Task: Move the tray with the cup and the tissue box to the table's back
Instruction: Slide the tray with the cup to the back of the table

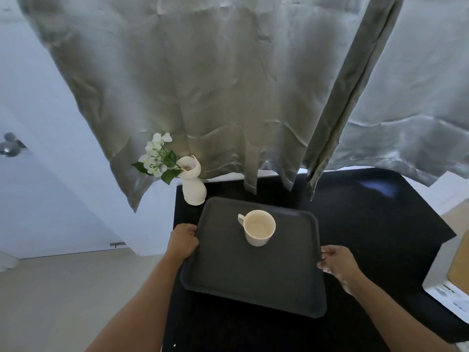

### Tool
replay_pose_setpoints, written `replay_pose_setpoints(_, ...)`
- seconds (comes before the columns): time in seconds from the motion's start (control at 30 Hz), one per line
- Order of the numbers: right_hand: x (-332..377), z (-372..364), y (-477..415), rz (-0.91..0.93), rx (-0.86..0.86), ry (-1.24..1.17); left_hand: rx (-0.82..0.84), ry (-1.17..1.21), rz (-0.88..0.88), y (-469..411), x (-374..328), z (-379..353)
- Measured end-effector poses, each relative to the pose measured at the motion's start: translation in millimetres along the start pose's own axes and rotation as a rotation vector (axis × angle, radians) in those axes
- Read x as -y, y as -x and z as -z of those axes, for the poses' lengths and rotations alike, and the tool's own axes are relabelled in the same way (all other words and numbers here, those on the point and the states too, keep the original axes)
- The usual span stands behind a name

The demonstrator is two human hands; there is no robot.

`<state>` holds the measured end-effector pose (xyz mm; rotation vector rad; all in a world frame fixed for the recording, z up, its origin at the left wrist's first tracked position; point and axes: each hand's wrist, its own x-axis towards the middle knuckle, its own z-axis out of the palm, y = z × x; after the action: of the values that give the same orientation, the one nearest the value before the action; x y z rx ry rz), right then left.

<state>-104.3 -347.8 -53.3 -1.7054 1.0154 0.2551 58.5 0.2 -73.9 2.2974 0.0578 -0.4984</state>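
Observation:
A dark grey tray lies on the black table, and a cream cup stands upright on its far half with the handle to the left. My left hand grips the tray's left rim. My right hand holds the tray's right rim. A white and tan box, possibly the tissue box, sits at the table's right edge, partly cut off by the frame.
A white vase with white flowers stands at the table's back left corner, just beyond the tray. Grey curtains hang down over the table's back edge. A pale floor lies to the left of the table.

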Motion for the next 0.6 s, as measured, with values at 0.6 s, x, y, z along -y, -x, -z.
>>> replay_pose_setpoints(0.6, 57, 50, -142, 0.143, 0.258, 0.27, -0.126, 0.061, 0.16, -27, -44, -63)
